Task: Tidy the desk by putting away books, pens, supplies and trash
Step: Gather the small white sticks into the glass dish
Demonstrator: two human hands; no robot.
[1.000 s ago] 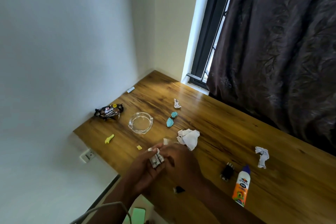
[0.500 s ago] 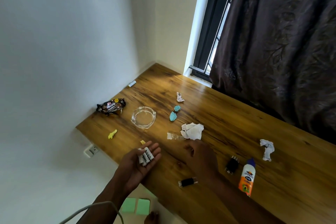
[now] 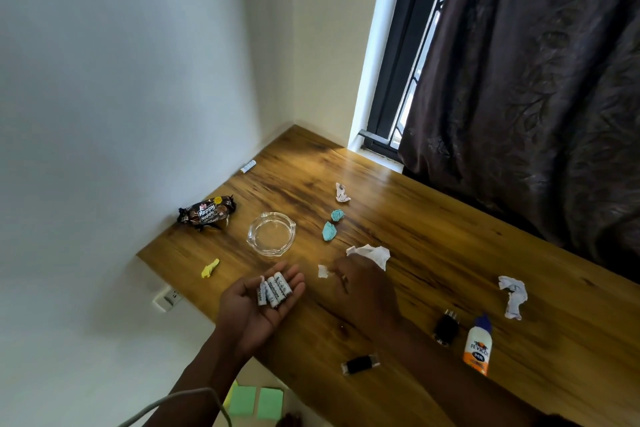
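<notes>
Left hand (image 3: 258, 305) palm up, fingers straight, no grip, carrying a cluster of small white batteries (image 3: 272, 290) (about 4, count unclear) over the table (image 3: 433, 253) edge. Right hand (image 3: 367, 288) palm down at 3 o'clock of it, fingertips at a small white paper scrap (image 3: 322, 271); grip there can't be told. Crumpled white tissue (image 3: 372, 253) just behind it. Glass ashtray (image 3: 271, 234) at 12 o'clock of the left hand.
</notes>
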